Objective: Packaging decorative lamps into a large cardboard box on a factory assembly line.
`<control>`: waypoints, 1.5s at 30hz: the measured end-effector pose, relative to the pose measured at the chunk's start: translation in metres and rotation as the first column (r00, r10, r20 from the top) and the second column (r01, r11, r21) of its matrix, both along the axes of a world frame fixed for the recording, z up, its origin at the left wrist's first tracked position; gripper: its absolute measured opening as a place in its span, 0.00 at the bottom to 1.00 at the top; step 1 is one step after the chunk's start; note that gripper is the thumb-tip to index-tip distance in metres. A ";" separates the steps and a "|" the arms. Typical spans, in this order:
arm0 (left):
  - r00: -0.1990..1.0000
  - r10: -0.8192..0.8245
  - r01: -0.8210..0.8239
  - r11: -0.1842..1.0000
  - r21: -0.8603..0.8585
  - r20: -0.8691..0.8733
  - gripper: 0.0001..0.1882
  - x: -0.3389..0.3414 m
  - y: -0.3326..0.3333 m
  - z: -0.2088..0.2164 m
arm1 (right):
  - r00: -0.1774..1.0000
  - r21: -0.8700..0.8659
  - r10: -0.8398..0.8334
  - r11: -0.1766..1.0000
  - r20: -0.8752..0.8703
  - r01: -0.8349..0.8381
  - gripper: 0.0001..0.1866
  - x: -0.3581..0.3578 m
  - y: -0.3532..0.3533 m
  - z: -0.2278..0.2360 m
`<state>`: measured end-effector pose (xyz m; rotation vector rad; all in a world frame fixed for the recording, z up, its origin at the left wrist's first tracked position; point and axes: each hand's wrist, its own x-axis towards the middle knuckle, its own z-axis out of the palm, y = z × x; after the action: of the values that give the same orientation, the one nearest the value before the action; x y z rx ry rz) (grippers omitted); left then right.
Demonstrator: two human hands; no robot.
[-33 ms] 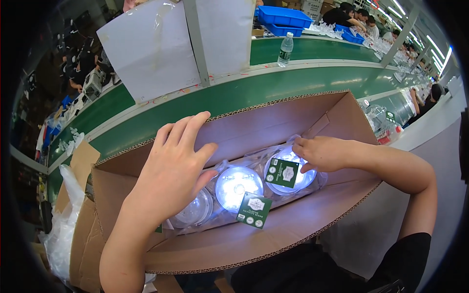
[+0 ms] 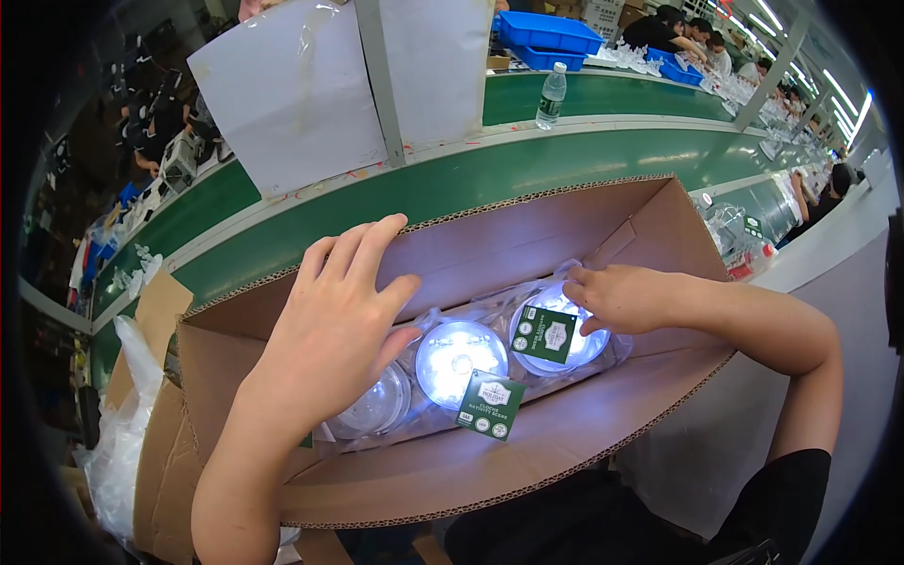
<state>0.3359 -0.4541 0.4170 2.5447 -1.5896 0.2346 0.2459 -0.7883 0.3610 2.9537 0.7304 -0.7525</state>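
A deep cardboard box (image 2: 527, 476) stands before me with its top unfolded. In it sits a row of round clear domes in plastic wrap. The middle dome (image 2: 450, 347) and the right dome (image 2: 576, 350) glow white, while the left dome (image 2: 377, 400) is unlit and partly covered by my hand. Green square tags (image 2: 504, 421) lie on the two lit ones. My left hand (image 2: 334, 315) hovers over the box's left half, fingers spread, fingertips near the far rim, holding nothing. Bent fingers of my right hand (image 2: 617, 297) grip the right dome's top edge; their tips are partly hidden.
Beyond the box runs a green conveyor belt (image 2: 433, 193). A water bottle (image 2: 551, 97) stands on the ledge behind it. Blue trays (image 2: 551, 34) are stacked farther back. Clear plastic wrap (image 2: 127, 452) hangs at left. Several people work along the line at right.
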 end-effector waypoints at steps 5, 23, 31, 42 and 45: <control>1.000 -0.002 0.002 1.000 -0.001 -0.007 0.22 0.003 0.002 -0.002 | 0.971 -0.061 -0.102 0.994 -0.214 0.091 0.25 0.003 0.014 0.008; 0.996 0.001 0.001 1.000 0.019 -0.089 0.22 0.011 -0.005 0.004 | 0.952 -0.013 0.301 0.954 0.061 -0.301 0.24 0.003 0.003 -0.010; 0.968 0.014 -0.007 1.000 0.029 -0.250 0.19 0.017 0.004 0.027 | 0.858 0.140 0.504 0.861 -0.102 -0.489 0.14 0.004 0.007 0.005; 0.835 0.347 -0.427 0.898 -0.104 -0.426 0.25 -0.004 0.138 0.113 | 0.936 0.677 -0.344 0.671 -0.079 0.304 0.17 0.001 -0.033 0.104; 0.802 0.386 -0.558 0.758 -0.339 -0.456 0.27 -0.037 0.193 0.049 | 0.616 0.692 -0.776 0.519 0.135 0.502 0.18 -0.045 -0.038 0.115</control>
<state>0.2993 -0.2606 0.4664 2.3736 -0.6204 0.1526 0.2005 -0.8263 0.4760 3.7860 -0.3497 0.3060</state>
